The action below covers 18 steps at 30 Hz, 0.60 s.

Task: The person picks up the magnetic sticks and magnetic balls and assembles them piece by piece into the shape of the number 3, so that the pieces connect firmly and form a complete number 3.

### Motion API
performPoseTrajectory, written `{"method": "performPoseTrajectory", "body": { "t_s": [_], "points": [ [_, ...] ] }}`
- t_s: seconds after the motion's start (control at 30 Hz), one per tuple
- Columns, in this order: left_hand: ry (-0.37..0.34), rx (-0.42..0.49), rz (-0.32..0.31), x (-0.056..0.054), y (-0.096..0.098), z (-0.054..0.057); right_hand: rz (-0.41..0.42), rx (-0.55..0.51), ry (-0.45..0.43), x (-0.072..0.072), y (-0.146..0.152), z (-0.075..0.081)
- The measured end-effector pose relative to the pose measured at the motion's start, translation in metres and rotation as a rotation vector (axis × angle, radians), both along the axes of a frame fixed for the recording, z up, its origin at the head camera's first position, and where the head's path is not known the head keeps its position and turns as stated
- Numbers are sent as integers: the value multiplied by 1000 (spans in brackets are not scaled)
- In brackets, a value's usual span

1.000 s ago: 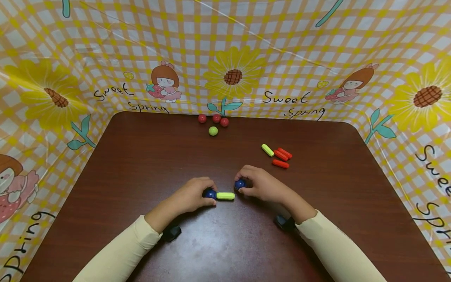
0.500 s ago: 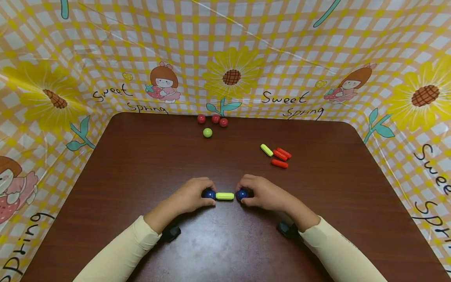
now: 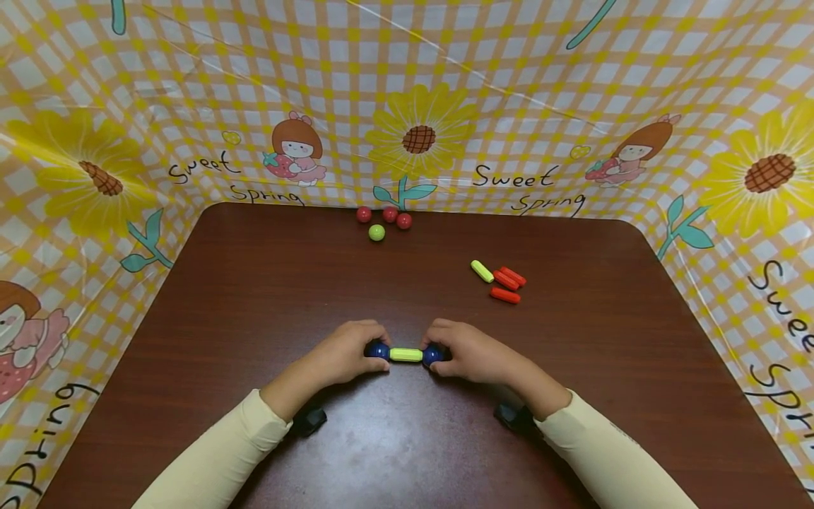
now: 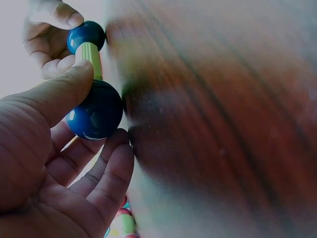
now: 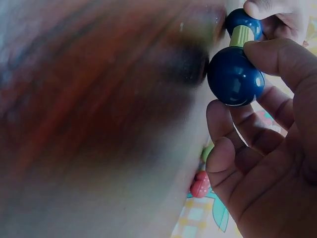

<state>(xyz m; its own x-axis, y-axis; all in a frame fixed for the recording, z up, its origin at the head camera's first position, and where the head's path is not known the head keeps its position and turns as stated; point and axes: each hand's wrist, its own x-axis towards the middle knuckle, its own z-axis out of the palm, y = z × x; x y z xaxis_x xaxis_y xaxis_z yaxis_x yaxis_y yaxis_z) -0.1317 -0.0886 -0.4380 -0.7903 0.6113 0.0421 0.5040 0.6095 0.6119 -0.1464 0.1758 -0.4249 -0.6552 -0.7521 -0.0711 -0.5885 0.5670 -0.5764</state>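
In the head view, my left hand (image 3: 346, 351) grips a glossy blue ball (image 3: 379, 351) between thumb and fingers. On the other side my right hand (image 3: 475, 351) pinches a second blue ball (image 3: 432, 355). A short ribbed yellow-green rod (image 3: 405, 355) lies between the balls, and both its ends meet them in a straight line. The left wrist view shows the left ball (image 4: 96, 110) close up, the thumb over its top where the rod joins. From the right wrist view, the right ball (image 5: 235, 76) rests against curled fingers, low over the table.
Toward the back of the brown table (image 3: 286, 276) sit several red balls (image 3: 390, 214) and a green ball (image 3: 376, 232). Right of centre lie several red rods (image 3: 505, 295) and another yellow-green rod (image 3: 482, 271). A checked, sunflower-printed cloth (image 3: 420, 63) rises behind and at both sides.
My right hand has brought its blue ball nearer and then left against the rod's right end, closing the gap. The green ball has rolled slightly. My left hand stays nearly still.
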Motion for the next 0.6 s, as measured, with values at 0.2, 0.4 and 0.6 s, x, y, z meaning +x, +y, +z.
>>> {"method": "performPoseTrajectory", "body": {
  "t_s": [0.2,0.4,0.6],
  "points": [
    [1,-9,-5,1,1,1,-6,12,-21,1,1,1],
    [8,-20,-14,2,2,0,-7,33,-57,0,1,2],
    [17,-37,-11,2,3,-1,0,30,-64,-1,4,2]
  ]
}}
